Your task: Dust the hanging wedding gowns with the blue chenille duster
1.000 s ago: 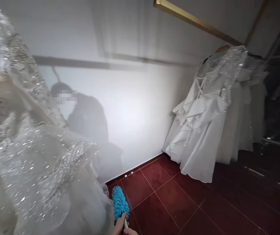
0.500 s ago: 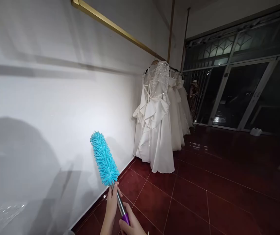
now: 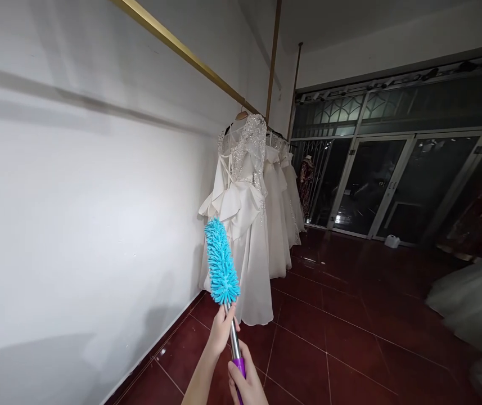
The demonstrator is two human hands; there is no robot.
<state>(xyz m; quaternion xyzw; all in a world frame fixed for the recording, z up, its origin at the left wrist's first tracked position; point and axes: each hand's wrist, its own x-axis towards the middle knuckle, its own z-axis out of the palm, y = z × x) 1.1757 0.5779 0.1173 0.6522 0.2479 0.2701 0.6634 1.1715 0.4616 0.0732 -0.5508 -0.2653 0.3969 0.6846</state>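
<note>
Blue duster (image 3: 223,261) slants upward before the hanging white dress (image 3: 253,264), your left hand (image 3: 220,331) grasping its metal shaft (image 3: 234,340) and your right hand (image 3: 247,381) its purple handle (image 3: 239,365), and its strands (image 3: 219,247) could snag the beadwork (image 3: 254,135) if you swing it too close.

- The blue duster (image 3: 223,264) covers part of the front white gown (image 3: 255,275).
- The steel shaft (image 3: 234,339) hides part of the left hand (image 3: 221,331).
- The right hand (image 3: 248,381) partly covers the purple grip (image 3: 239,367).
- The rear gowns (image 3: 277,216) are mostly hidden.
- The top edge crops the gold rail (image 3: 181,53).
- A pale skirt (image 3: 472,306) runs off the right edge.
- Details on the white jug (image 3: 392,241) are too small to tell.
</note>
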